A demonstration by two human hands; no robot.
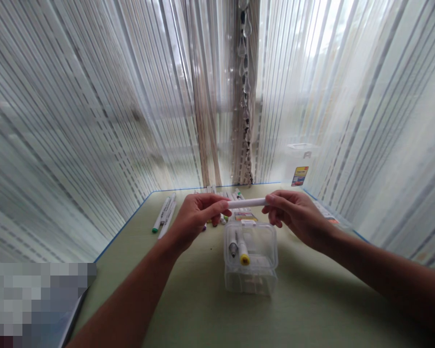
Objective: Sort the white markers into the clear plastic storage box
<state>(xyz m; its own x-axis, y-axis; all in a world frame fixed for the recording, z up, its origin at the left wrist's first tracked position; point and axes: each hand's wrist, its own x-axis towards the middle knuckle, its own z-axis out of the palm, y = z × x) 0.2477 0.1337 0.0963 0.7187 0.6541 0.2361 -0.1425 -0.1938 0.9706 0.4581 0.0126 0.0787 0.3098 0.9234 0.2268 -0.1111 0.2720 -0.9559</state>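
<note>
Between both hands a white marker (247, 203) is held level, above the far side of a clear plastic box (251, 280). My left hand (202, 211) pinches its left end, and my right hand (289, 208) pinches the right end; the fingers cover both tips, so the marker's colour is hidden. Just below, the box has a yellow-capped marker (243, 251) and a grey-tipped marker (232, 244) lying in or on it. Behind my hands, several loose white markers (222, 197) with coloured ends are partly covered by the fingers.
On the green table (181, 299), a green-capped marker (161, 217) lies at left with others beside it. A clear case with a yellow label (299, 176) stands at the back right. String curtains (159, 96) hang behind the table. A blurred-out object fills the lower left corner.
</note>
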